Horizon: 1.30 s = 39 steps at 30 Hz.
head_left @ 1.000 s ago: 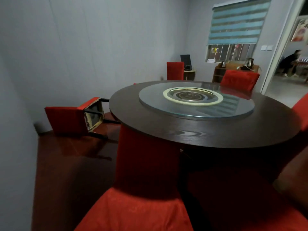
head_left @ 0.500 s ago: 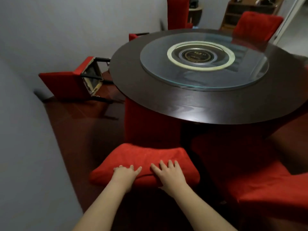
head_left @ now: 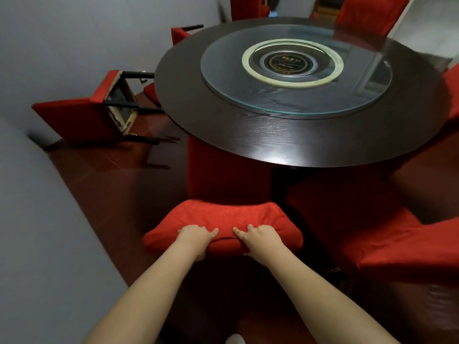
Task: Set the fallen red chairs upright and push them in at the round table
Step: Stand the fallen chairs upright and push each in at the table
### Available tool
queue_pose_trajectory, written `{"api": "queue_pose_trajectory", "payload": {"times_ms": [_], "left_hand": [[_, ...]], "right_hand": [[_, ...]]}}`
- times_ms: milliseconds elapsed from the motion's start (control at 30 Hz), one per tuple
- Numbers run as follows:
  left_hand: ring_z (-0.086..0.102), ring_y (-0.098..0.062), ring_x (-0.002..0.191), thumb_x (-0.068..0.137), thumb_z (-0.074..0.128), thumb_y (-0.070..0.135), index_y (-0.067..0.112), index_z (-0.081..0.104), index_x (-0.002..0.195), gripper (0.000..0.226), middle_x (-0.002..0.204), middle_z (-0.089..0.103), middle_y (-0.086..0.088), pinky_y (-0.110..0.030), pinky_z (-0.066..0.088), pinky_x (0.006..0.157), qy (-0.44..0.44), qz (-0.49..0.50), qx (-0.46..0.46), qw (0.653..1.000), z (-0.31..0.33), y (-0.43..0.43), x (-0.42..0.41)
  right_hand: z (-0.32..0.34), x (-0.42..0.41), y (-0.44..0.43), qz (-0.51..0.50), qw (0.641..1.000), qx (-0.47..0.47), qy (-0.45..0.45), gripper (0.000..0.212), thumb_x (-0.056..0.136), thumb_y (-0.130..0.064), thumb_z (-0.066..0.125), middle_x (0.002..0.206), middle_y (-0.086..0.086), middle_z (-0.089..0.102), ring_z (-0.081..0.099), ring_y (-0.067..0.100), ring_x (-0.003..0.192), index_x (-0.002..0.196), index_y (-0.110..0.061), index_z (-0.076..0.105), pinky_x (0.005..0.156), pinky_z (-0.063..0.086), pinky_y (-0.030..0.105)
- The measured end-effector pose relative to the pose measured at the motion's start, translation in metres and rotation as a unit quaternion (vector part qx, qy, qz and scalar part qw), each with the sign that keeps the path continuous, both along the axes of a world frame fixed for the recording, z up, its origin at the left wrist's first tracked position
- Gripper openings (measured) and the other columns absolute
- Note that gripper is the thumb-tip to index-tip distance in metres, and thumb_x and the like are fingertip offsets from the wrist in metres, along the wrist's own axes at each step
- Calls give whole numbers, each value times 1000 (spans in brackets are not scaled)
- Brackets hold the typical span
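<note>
An upright red chair stands in front of me, its seat under the round dark table. My left hand and my right hand lie side by side on the top of its padded backrest, fingers curled over the near edge and gripping the red cover. A fallen red chair lies on its side at the left by the wall, its seat underside and black legs facing the table. Part of another tipped red chair shows beyond the table's far left edge.
A glass turntable sits on the table. Another red chair stands close on my right. More red chairs stand at the far side. A grey wall runs close on my left, leaving a narrow strip of dark red floor.
My view has tilted down toward the near chair. Both hands came onto its backrest top, and their fingers went from flat to curled round the cover.
</note>
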State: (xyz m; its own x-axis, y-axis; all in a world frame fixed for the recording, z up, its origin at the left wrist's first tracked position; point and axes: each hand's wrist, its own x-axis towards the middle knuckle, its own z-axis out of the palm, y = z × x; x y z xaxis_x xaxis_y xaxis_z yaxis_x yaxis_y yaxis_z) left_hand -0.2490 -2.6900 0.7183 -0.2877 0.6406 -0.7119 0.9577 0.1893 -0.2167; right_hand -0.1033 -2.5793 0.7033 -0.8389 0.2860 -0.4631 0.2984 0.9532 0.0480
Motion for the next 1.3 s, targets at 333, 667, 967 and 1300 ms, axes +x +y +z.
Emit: {"api": "queue_pose_trajectory", "payload": {"times_ms": [333, 667, 967, 1300], "left_hand": [[52, -29, 122, 89, 54, 24, 34, 15, 152, 75, 138, 52, -7, -37, 43, 98, 5, -51, 35, 998, 30, -1, -24], [50, -26, 127, 85, 60, 33, 45, 16, 149, 78, 143, 49, -4, -34, 43, 100, 19, -69, 45, 996, 62, -3, -69], [39, -31, 131, 87, 63, 25, 49, 21, 146, 76, 144, 42, 1, -64, 22, 106, 26, 58, 130, 989, 59, 14, -85], [23, -49, 136, 86, 67, 19, 25, 27, 143, 70, 146, 35, -13, -79, 11, 98, 92, 153, 145, 973, 62, 55, -91]], "right_hand": [[29, -21, -2, 5, 999, 26, 25, 72, 90, -43, 61, 127, 8, 59, 58, 30, 112, 150, -25, 27, 82, 43, 36], [49, -58, -9, -2, 996, 44, 78, 69, 79, -56, 68, 122, 7, 62, 60, 30, 109, 138, -28, 48, 81, 45, 35], [51, -52, 15, -53, 980, 37, 186, 77, 73, -58, 70, 115, 6, 60, 62, 33, 98, 135, -26, 39, 71, 44, 35], [52, -72, 41, -95, 968, 83, 217, 73, 74, -59, 69, 112, 7, 59, 60, 33, 96, 131, -22, 41, 74, 43, 38]]}}
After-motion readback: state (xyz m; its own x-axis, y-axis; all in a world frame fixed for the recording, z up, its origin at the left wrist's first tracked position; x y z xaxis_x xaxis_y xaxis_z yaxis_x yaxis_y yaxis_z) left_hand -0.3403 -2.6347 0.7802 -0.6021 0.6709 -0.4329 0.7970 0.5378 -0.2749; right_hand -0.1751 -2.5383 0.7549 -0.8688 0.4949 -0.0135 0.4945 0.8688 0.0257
